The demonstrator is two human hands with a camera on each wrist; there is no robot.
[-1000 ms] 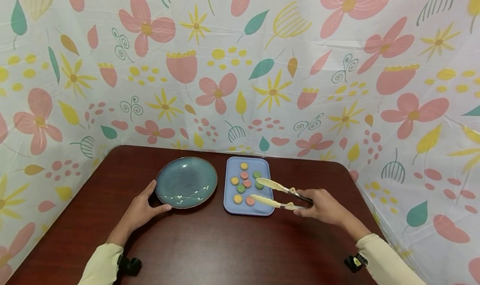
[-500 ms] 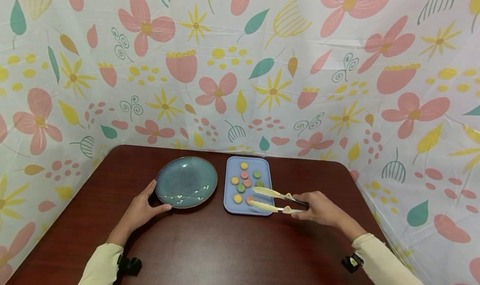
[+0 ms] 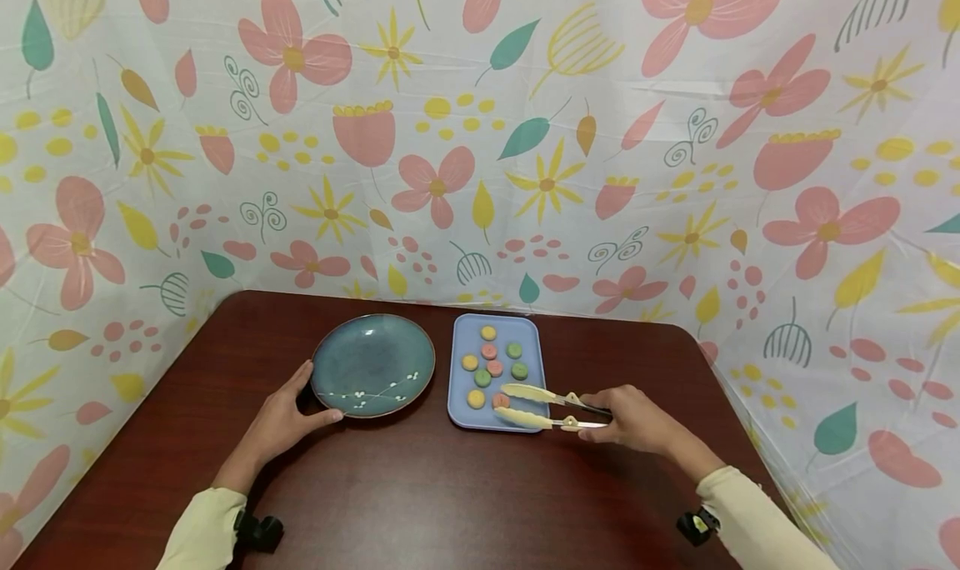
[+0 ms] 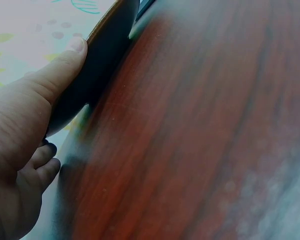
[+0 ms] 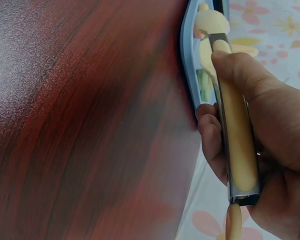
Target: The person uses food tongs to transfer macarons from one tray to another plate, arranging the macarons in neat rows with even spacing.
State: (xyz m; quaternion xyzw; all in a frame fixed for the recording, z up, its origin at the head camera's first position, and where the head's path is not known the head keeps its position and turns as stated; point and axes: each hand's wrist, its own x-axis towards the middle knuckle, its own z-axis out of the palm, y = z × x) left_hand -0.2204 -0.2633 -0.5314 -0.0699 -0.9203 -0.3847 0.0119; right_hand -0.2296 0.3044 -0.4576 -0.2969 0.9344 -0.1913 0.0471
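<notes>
My right hand (image 3: 633,420) grips a pair of tongs (image 5: 237,135) with cream tips, the thumb along one metal arm. In the head view the parted tips lie over the near right of a blue tray (image 3: 459,416), one on either side of a pink macaron (image 3: 500,400). On the tray are several other macarons, such as a yellow one (image 3: 476,399) and a green one (image 3: 519,371). My left hand (image 3: 281,416) holds the left rim of a round blue-green plate (image 3: 367,357), thumb over the edge. In the left wrist view the plate's dark underside (image 4: 97,65) shows beside the thumb.
Plate and tray stand side by side towards the back of a dark reddish wooden table (image 3: 420,495). A floral cloth (image 3: 435,95) hangs behind the table and along both sides. Each wrist bears a small black camera, the left one (image 3: 258,532) close over the table.
My right hand has brought the tongs nearer and slightly left, from beside the green macarons to around the near pink one. The gap between the tips has narrowed. My left hand stays at the plate.
</notes>
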